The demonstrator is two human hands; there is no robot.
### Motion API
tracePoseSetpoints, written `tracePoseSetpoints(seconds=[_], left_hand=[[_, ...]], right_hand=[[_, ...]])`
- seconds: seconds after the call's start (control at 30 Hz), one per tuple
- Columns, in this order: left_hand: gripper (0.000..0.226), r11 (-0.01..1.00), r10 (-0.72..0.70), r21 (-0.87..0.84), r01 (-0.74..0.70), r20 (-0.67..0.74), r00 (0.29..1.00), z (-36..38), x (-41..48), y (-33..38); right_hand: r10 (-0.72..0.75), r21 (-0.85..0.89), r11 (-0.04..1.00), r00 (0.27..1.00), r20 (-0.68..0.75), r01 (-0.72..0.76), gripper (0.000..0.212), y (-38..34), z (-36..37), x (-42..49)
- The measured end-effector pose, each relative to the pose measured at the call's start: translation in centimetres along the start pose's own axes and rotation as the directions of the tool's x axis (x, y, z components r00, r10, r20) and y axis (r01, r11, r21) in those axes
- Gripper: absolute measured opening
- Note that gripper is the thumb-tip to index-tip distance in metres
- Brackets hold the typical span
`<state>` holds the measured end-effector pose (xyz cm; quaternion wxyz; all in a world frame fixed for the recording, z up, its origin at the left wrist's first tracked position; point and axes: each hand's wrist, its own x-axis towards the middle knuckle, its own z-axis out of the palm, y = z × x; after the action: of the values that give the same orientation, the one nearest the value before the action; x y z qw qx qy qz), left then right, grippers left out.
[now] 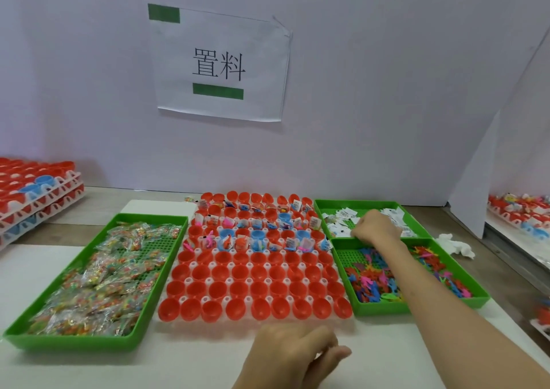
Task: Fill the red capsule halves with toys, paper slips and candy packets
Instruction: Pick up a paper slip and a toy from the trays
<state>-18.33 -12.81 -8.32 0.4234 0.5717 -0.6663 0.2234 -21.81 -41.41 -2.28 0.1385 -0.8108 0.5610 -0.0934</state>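
My right hand (375, 227) is curled down in the far right tray (320, 207), fingers bunched on the slips (342, 213); whether a slip is actually pinched I cannot tell. My left hand (293, 356) rests on the worktop (190, 368) just in front of the rack (256, 318), loosely curled and holding nothing. The capsule halves (259, 278) fill that rack between the candy tray (178, 240) on the left and the toys (375, 281) on the right. The far rows already hold toys and slips; the near rows look empty.

The risks I see: the slips are thin and piled together, so I could lift two at once (or none). My forearm crosses the toy tray, and pulling back carelessly could drag toys out or nudge the filled halves.
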Motion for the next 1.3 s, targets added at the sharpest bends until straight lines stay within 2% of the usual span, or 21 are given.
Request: tracePoseSetpoints(seconds=[0.13,0.23,0.33,0.53,0.67,0.73,0.8,0.87,0.93,1.0,1.03,1.13,1.3], left_hand=[[0.040,1.000,0.019,-0.015,-0.019,0.042,0.999,0.4,0.0,0.0],[0.032,0.998,-0.004,-0.059,0.008,0.064,0.998,0.4,0.1,0.2],[0.023,0.995,-0.037,-0.085,0.043,0.076,0.996,0.3,0.1,0.3],[0.024,0.995,-0.043,-0.080,0.052,0.116,0.992,0.1,0.1,0.3],[0.031,0.997,-0.045,-0.050,0.051,0.108,0.993,-0.1,0.0,0.2],[0.034,0.996,-0.072,-0.049,0.078,0.117,0.990,-0.3,-0.1,0.3],[0.035,0.983,-0.149,-0.088,0.163,0.153,0.977,-0.5,-0.2,0.6],[0.037,0.892,-0.322,-0.246,0.379,0.245,0.915,-0.9,-0.1,1.1],[0.037,0.680,-0.472,-0.450,0.578,0.334,0.816,-1.1,-0.1,1.9],[0.033,0.454,-0.597,-0.571,0.684,0.374,0.710,-1.2,0.4,2.4],[0.035,0.396,-0.636,-0.597,0.698,0.369,0.677,-1.4,0.6,2.5],[0.029,0.375,-0.656,-0.638,0.673,0.330,0.679,-1.9,1.2,2.1],[0.029,0.273,-0.728,-0.685,0.675,0.312,0.611,-3.0,1.7,0.9]], right_hand=[[-0.027,0.120,0.992,0.996,-0.085,0.038,0.018,0.8,0.4,0.2],[-0.095,0.298,0.942,0.976,-0.195,0.151,0.011,1.3,0.3,0.2],[-0.136,0.399,0.889,0.961,-0.239,0.225,0.020,1.7,0.0,0.1],[-0.120,0.408,0.885,0.958,-0.261,0.222,0.025,2.3,-0.1,0.2],[-0.071,0.431,0.875,0.940,-0.333,0.219,0.013,2.4,-0.3,-0.3],[-0.046,0.464,0.854,0.922,-0.383,0.236,0.002,2.3,-0.9,-1.1],[-0.050,0.504,0.819,0.909,-0.414,0.274,0.006,2.0,-1.6,-2.8],[-0.090,0.547,0.761,0.891,-0.444,0.349,0.009,1.7,-2.1,-5.5],[-0.169,0.607,0.662,0.876,-0.451,0.440,0.007,1.6,-2.2,-8.9],[-0.263,0.680,0.544,0.870,-0.418,0.491,0.008,1.7,-1.6,-12.4],[-0.301,0.722,0.485,0.869,-0.392,0.494,0.008,1.7,-1.3,-13.9],[-0.386,0.841,0.305,0.865,-0.320,0.447,0.007,1.3,-0.6,-17.1],[-0.473,0.944,0.124,0.854,-0.215,0.306,0.017,1.2,-0.2,-18.2]])
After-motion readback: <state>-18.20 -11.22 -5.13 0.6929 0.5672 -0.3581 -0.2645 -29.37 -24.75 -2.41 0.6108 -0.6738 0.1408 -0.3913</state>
